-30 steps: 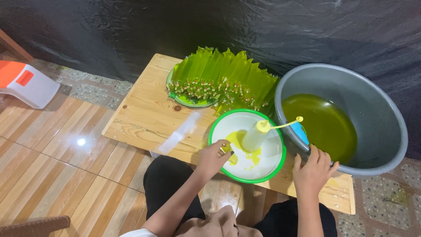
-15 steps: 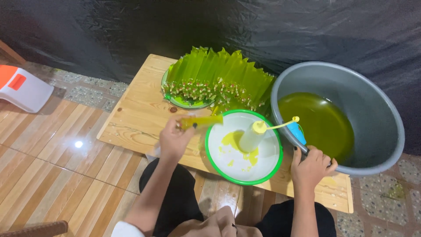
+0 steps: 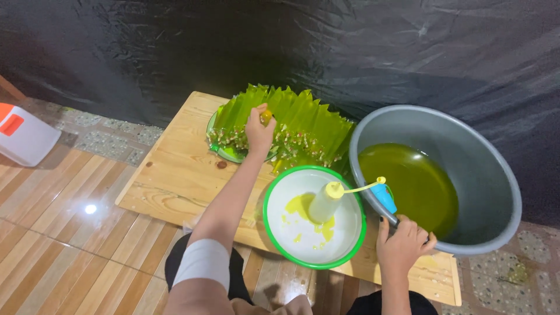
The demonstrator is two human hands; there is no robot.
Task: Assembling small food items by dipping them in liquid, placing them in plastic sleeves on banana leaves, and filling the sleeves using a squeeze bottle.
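My left hand [image 3: 258, 131] reaches out over a plate of folded green leaves [image 3: 303, 119] and pinches a small yellow-green piece [image 3: 266, 117] above them. Small pale bits line the leaves' near edge. My right hand [image 3: 402, 245] rests on the near rim of a big grey metal basin [image 3: 496, 175] filled with green liquid [image 3: 414, 184], by a blue handle [image 3: 384, 197]. Between my arms sits a white bowl with a green rim [image 3: 280, 233]. A squeeze bottle [image 3: 324, 201] with a yellow cap stands in it amid yellow-green smears.
Everything stands on a low wooden table [image 3: 175, 169]. Black plastic sheeting [image 3: 350, 46] hangs behind it. A white and orange container [image 3: 20, 134] lies on the wood-pattern floor at the left.
My left hand has lifted the small yellow-green piece from the white bowl and carried it up and away to the leaf plate. My right hand has stayed on the basin rim.
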